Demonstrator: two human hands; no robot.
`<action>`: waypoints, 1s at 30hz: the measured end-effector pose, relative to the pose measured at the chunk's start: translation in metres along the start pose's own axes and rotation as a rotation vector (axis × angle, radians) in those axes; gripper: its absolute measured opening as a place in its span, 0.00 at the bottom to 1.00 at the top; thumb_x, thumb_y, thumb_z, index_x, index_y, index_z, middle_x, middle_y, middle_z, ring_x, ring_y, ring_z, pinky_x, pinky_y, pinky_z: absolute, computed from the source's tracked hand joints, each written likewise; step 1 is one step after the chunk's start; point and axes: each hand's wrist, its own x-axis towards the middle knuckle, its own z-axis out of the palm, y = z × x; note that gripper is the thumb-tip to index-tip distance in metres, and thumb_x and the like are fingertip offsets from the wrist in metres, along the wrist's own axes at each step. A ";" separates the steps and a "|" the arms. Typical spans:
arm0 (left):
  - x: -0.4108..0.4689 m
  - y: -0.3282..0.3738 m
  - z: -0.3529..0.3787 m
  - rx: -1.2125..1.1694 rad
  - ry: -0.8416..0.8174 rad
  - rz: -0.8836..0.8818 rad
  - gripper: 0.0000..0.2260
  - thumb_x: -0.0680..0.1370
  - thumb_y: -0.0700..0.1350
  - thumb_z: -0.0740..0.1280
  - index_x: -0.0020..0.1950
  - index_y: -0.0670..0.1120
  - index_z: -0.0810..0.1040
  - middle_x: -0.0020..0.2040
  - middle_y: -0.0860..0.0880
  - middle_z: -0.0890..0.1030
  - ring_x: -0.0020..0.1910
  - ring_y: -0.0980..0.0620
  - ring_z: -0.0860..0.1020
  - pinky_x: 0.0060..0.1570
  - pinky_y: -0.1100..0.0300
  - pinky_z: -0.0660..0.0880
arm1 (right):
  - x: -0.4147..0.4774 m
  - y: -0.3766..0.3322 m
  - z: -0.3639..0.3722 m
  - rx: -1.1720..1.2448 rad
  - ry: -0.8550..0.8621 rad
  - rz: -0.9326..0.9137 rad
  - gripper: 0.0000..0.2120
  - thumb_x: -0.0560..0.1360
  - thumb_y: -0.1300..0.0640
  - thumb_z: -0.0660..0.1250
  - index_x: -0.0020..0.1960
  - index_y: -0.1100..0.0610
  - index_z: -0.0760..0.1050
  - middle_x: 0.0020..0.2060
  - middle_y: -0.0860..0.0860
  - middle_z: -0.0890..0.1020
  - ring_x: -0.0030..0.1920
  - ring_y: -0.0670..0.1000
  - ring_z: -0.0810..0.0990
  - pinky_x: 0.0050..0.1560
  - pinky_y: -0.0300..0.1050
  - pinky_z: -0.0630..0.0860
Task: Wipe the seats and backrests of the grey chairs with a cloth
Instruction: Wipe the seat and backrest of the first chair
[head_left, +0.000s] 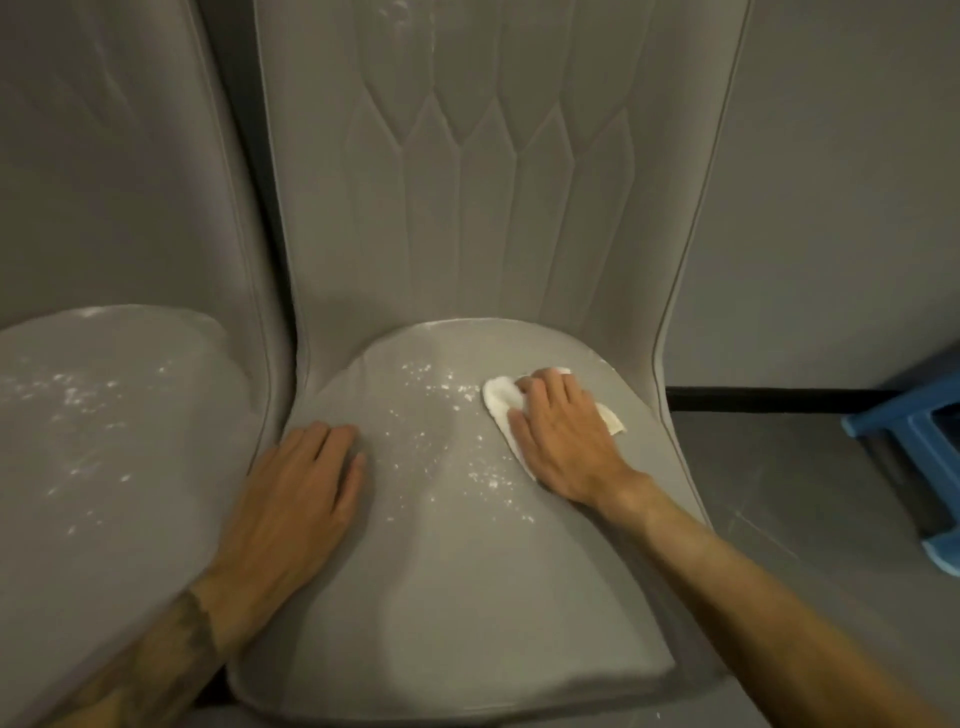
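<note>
**Hands on the grey seat, cloth under the right**

Right hand (563, 441) lies on top of a white cloth (497, 402), fingers curled down over its bunched edge and thumb set on the fabric, pressing it against the seat (457, 582) of the middle grey chair. The cloth sits on the far right part of that seat, near where it meets the quilted backrest (467, 208); one corner pokes out past the right side of the hand. Left hand (306, 483) rests flat on the seat's left side, fingers straight and close together, holding nothing.

White specks (447, 395) lie scattered over the seat between the two hands, just beside the cloth. A second grey chair (104, 415) stands just beside on the left, its seat also speckled white. On the dark floor (779, 467) to the right stands a blue stool (924, 457), only partly in view.
</note>
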 end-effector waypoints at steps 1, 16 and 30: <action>0.008 -0.005 0.004 -0.018 0.004 0.023 0.12 0.84 0.48 0.59 0.57 0.44 0.79 0.45 0.47 0.78 0.42 0.44 0.76 0.41 0.46 0.76 | -0.005 0.005 -0.006 0.014 -0.007 -0.009 0.18 0.84 0.45 0.50 0.65 0.55 0.68 0.60 0.51 0.71 0.55 0.52 0.70 0.58 0.49 0.71; 0.022 -0.020 0.030 -0.089 0.104 0.043 0.12 0.85 0.45 0.55 0.57 0.43 0.76 0.46 0.44 0.74 0.42 0.42 0.71 0.42 0.42 0.72 | 0.055 -0.018 0.011 -0.111 0.065 0.344 0.17 0.85 0.48 0.50 0.58 0.59 0.70 0.55 0.57 0.73 0.53 0.57 0.70 0.58 0.52 0.68; 0.022 -0.022 0.031 -0.024 0.191 0.037 0.09 0.82 0.47 0.58 0.53 0.45 0.75 0.49 0.45 0.73 0.45 0.44 0.70 0.46 0.47 0.67 | 0.050 -0.032 0.018 -0.044 0.015 0.080 0.16 0.85 0.49 0.52 0.63 0.59 0.70 0.57 0.56 0.73 0.55 0.58 0.71 0.59 0.54 0.69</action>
